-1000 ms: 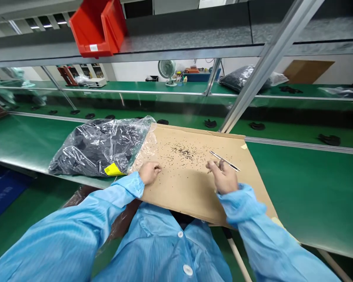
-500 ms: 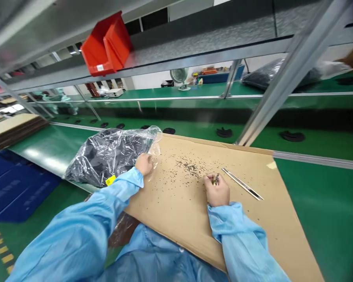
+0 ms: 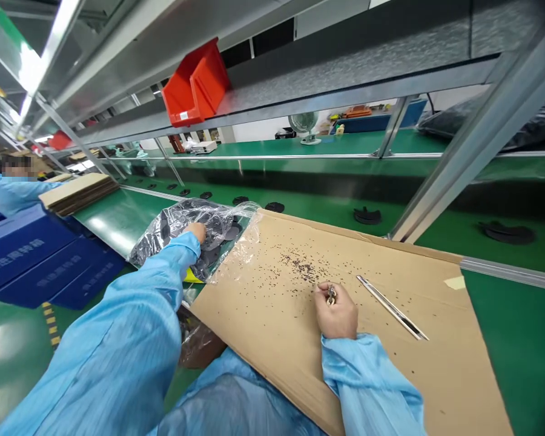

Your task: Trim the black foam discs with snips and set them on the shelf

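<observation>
My left hand (image 3: 197, 232) is closed on the clear plastic bag (image 3: 163, 221), its fingertips mostly hidden. Flat dark discs (image 3: 211, 255) show through the film and at the bag's opening. Over the brown cardboard sheet (image 3: 263, 321), my right hand (image 3: 338, 312) is curled around a small metal tool (image 3: 331, 295); only its shiny end shows between thumb and fingers. Just beyond that hand lies a scatter of tiny black pieces (image 3: 305, 267). A long thin strip, pale with a dark centre (image 3: 393, 307), rests to the right of it.
Curved black parts (image 3: 367, 215) stand in a row on the green surface behind the cardboard. A slanting metal post (image 3: 454, 145) rises at the right. Overhead, a red bin (image 3: 195, 85) sits on a shelf. Blue boxes (image 3: 22, 248) and another person (image 3: 16, 188) are at left.
My left hand has moved left from the bag's right edge onto the bag, and more dark discs are uncovered. The right hand stays by the black pieces. The view has turned left.
</observation>
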`<state>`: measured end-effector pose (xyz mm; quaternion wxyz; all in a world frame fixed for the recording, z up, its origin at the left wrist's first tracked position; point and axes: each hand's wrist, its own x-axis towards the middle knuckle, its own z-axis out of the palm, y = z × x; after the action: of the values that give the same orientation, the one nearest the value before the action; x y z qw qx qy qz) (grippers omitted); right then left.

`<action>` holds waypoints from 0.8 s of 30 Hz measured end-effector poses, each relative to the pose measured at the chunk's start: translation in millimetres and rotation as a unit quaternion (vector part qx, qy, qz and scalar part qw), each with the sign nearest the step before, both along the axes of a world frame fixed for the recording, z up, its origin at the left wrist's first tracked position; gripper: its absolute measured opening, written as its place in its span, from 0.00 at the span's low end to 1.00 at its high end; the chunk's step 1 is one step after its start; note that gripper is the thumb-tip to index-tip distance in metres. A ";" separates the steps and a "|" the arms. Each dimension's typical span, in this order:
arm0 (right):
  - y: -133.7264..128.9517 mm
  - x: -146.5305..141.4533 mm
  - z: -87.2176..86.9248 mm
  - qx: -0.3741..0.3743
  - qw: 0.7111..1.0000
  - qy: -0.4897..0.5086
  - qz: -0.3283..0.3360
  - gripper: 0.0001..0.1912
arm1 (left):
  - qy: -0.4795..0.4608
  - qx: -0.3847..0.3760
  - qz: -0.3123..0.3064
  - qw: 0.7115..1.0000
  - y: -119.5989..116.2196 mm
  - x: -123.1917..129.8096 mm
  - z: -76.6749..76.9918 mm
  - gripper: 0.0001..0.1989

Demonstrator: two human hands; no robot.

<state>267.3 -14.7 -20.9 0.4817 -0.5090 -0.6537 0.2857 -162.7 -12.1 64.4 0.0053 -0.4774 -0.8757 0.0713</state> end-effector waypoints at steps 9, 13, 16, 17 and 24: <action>5.4 -1.7 -3.0 -0.010 1.000 -0.026 0.012 0.13 | 0.061 0.103 -0.031 0.992 -30.4 3.2 3.5 0.52; 4.0 -0.4 -2.4 -0.014 0.999 -0.049 0.007 0.15 | -0.039 0.066 -0.059 0.995 -26.6 7.3 -7.6 0.31; 5.5 2.3 -3.6 -0.035 0.997 -0.066 0.014 0.16 | -0.051 0.100 -0.010 0.994 -22.1 -13.1 5.8 0.13; 6.2 3.1 -4.0 -0.040 0.997 -0.069 0.013 0.16 | -0.046 0.122 0.011 0.991 -22.4 -23.7 15.3 0.13; 6.3 4.7 -2.3 -0.052 0.995 -0.084 -0.003 0.18 | -0.015 0.349 0.138 0.927 -45.3 -58.6 86.5 0.17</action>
<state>271.9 -8.4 -23.2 0.3988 -0.5577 -0.6747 0.2736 -221.3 -57.4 150.8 0.1480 -0.3211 -0.9025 -0.2459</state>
